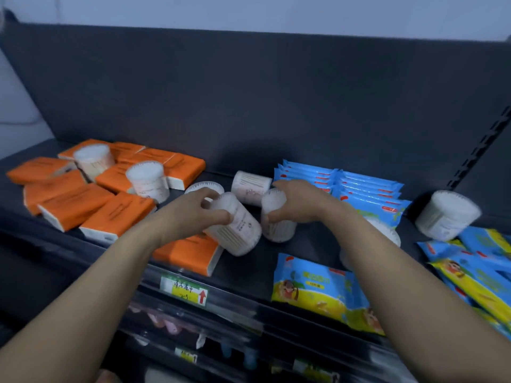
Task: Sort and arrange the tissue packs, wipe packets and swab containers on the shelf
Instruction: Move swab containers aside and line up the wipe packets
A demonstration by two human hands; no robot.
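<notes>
Left hand [200, 208] grips tilted swab container [237, 230] | right hand [297, 203] grips upright one [276, 219]

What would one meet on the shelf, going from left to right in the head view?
Orange tissue packs, left hand gripping a tilted swab container, right hand gripping an upright swab container, row of blue wipe packets, lone swab container, yellow-and-blue wipe packets.

Wipe packets [470, 269] run off the right edge.
</notes>
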